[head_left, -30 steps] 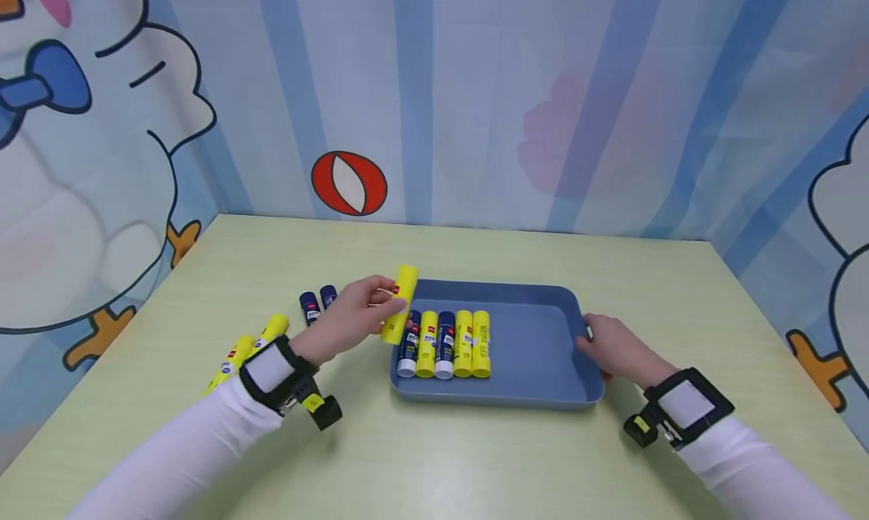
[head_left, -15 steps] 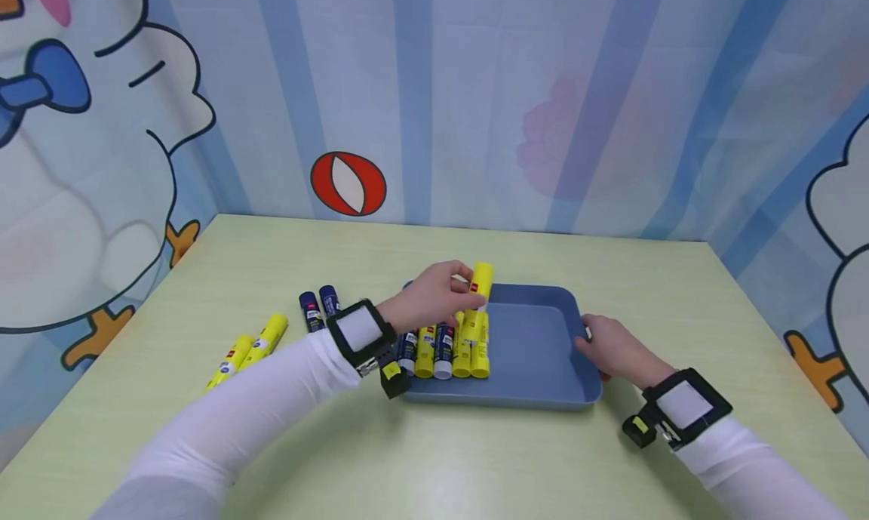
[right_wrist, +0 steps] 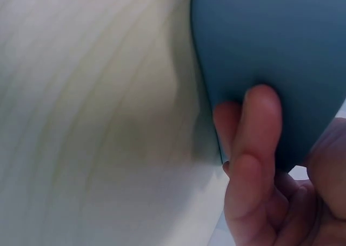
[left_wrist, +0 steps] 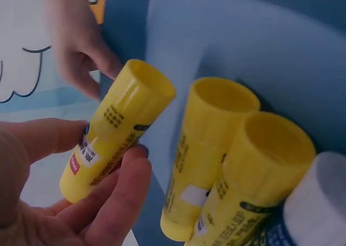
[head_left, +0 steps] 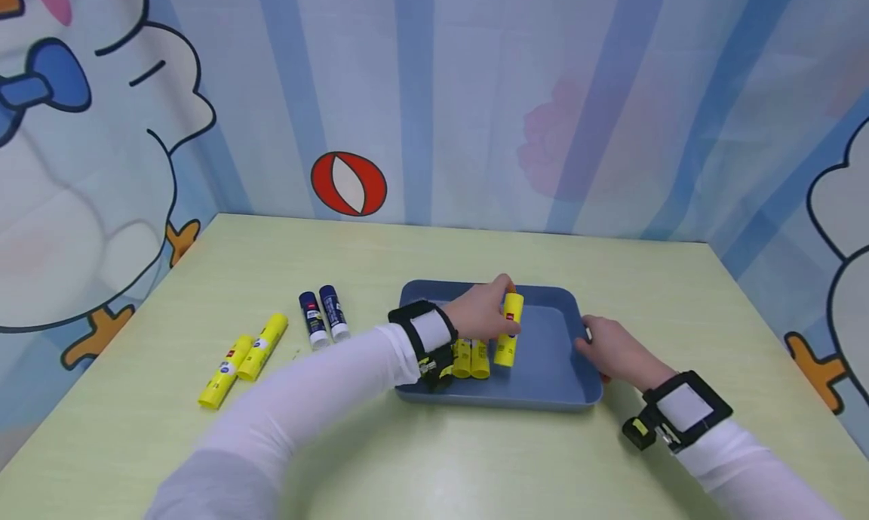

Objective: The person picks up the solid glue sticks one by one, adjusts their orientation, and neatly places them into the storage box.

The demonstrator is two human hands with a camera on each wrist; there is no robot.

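My left hand (head_left: 479,312) pinches a yellow glue stick (head_left: 509,330) between thumb and fingers, over the middle of the blue-grey tray (head_left: 543,395). In the left wrist view the held glue stick (left_wrist: 116,127) is tilted beside two yellow glue sticks (left_wrist: 213,148) lying in the tray, with a white-ended navy one (left_wrist: 319,197) past them. My forearm and wrist strap hide the tray's left part in the head view. At the tray's right end, my right hand (head_left: 621,346) grips the rim. Its fingers (right_wrist: 259,127) press the outside of the wall in the right wrist view.
Left of the tray, two navy glue sticks (head_left: 323,316) with white ends lie on the pale table (head_left: 421,460). Nearer me and further left lie two yellow glue sticks (head_left: 243,359). A printed curtain (head_left: 462,112) hangs behind the table's far edge.
My left hand has carried the yellow glue stick from the tray's left end rightward and lowered it past the row. The right hand stays on the rim.
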